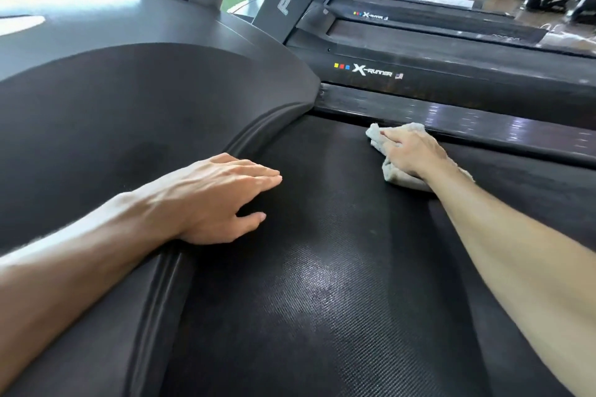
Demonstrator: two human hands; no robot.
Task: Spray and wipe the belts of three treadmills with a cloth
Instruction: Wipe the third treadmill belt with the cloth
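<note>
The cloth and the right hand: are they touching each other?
Touching. The head view shows the right hand lying flat on the cloth, pressing it onto the belt with no gap between them.

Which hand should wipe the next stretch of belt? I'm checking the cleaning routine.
Right. The right hand already presses the cloth flat on the belt near the side rail. The left hand is bare, resting at the motor cover's edge.
</note>
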